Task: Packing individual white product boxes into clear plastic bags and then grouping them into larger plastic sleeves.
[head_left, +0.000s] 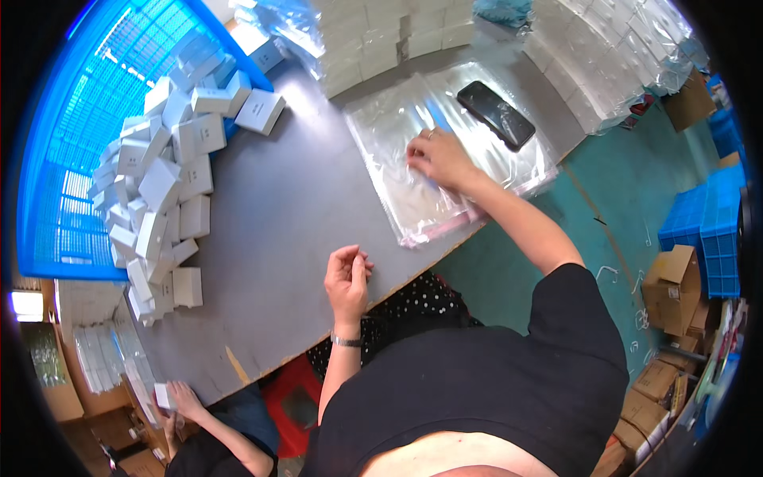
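My right hand (442, 160) rests on a stack of clear plastic bags (381, 159), its fingers bent and their tips pinched at the top bag. A black smartphone (497, 115) lies on the bags, just beyond that hand. My left hand (347, 282) hovers over the near part of the grey table (274, 238), fingers curled in toward the thumb with nothing visible in them. A metal-banded watch (346, 341) circles the left wrist. The bags have a pinkish strip along their near edge.
Small white boxes (161, 184) spill from a tipped blue crate (67, 199) at the left. Wrapped white stacks (397, 40) line the table's far side. At the lower left, a co-worker's hands (187, 401) hold a white box. Cardboard cartons (671, 290) and blue crates (703, 230) stand at right.
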`<state>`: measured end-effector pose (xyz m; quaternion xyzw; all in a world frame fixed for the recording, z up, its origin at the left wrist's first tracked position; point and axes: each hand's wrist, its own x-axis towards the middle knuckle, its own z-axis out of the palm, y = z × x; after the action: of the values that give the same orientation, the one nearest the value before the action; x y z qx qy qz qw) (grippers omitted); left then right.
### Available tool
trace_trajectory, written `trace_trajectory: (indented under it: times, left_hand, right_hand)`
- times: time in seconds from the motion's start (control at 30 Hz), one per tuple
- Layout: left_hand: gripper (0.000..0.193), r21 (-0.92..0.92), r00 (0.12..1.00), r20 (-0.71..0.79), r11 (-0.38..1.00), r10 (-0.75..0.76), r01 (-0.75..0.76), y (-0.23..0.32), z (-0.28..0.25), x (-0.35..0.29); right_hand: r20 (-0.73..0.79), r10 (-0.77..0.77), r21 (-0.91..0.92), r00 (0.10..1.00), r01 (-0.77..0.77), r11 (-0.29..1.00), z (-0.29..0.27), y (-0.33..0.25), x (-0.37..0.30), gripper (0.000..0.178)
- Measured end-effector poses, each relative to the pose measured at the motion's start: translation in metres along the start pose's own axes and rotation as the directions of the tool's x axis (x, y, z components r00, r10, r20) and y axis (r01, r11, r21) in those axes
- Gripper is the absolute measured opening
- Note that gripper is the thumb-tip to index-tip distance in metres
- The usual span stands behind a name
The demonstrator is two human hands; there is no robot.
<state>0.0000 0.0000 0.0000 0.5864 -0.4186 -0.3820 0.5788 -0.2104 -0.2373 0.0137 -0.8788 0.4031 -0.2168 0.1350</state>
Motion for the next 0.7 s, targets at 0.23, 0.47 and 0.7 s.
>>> trace_trajectory:
  times: [0.23, 0.47, 0.7]
  left_hand:
    - [0.014, -0.106, 0.999, 0.010, 0.994, 0.038, -0.036, -0.001, -0.007, -0.008]
    - [0.036, -0.333, 0.991, 0.094, 0.935, -0.095, 0.121, -0.006, -0.041, -0.020]
    - [0.069, -0.439, 0.992, -0.122, 0.898, -0.036, -0.021, 0.021, -0.072, -0.032]
  right_hand:
    - [0.122, 0.452, 0.702, 0.884, -0.399, 0.591, -0.005, 0.018, 0.024, 0.021]
    - [-0.078, 0.072, 0.983, 0.994, 0.089, -0.162, -0.054, 0.016, 0.048, 0.015]
    - [0.013, -0.504, 0.660, 0.863, 0.371, 0.653, 0.048, -0.209, 0.000, 0.008]
